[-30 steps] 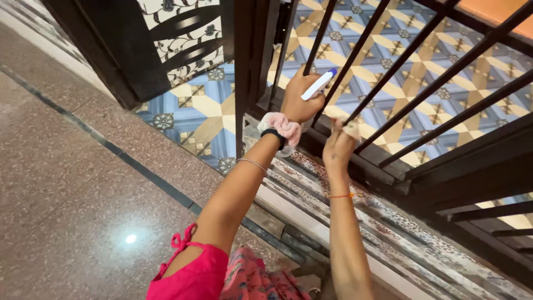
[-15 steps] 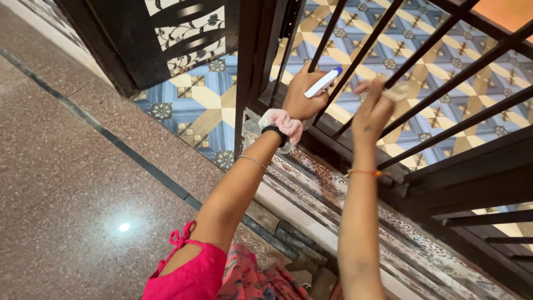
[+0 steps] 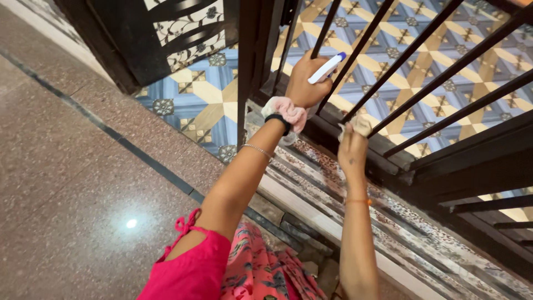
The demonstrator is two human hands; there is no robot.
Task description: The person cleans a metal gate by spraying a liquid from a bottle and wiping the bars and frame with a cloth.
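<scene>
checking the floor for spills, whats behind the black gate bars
Behind the black gate bars lies a patterned tile floor in blue, yellow and white. The bars, the left hand and the white bottle cover strips of it.

No signs, screens or labels show anywhere. The one package-like thing is a slim white spray bottle (image 3: 323, 69) with a blue tip, lying slantwise in the left hand (image 3: 304, 78) against the black gate bars (image 3: 388, 72), its blue end pointing up and to the right; any print on it is too small to make out.
</scene>
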